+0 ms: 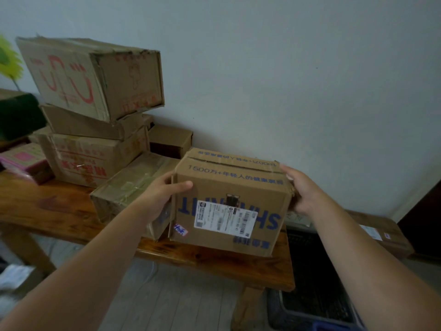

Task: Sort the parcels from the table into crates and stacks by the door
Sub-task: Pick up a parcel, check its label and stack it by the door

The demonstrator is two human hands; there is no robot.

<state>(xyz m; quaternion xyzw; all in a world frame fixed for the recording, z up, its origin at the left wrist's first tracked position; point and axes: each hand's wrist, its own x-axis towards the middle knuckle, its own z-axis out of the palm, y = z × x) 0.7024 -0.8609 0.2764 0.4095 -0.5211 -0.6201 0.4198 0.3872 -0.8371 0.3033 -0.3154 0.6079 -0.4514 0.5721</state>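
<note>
Both your bare forearms reach forward from the lower corners and draw toward each other. Your left hand (161,195) grips the left side of the cardboard box (229,187), with the thumb laid flat across its front face and the fingers hidden behind that side. Your right hand (304,191) holds the box's right side, thumb up at the top edge, fingers curled against the wall.

Yellow flower (8,59), pale wall (298,68)
</note>
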